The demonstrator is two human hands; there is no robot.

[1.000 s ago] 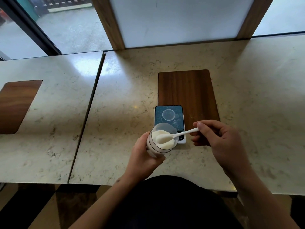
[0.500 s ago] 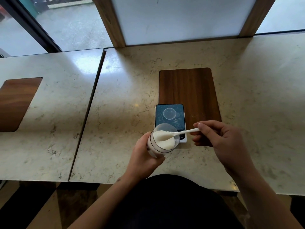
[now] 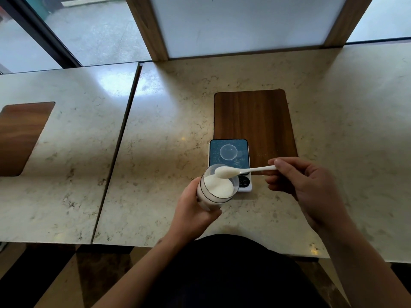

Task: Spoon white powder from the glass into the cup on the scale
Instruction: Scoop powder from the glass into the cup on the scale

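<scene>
The left hand is wrapped around the lower wall of the glass, holding it tilted above the counter so its mouth leans toward one o'clock. White powder fills most of the glass. The right hand pinches the end of a white spoon between thumb and fingertips; the handle runs toward nine o'clock from that hand, and the heaped bowl sits over the glass's far rim, seemingly just clear of the powder, though the angle makes that hard to judge. The scale lies flat at twelve o'clock from the glass, its near edge hidden behind the glass's rim. A small clear cup stands on the scale's platform, at eleven o'clock from the right hand and well apart from it. A wooden board lies beyond the scale.
</scene>
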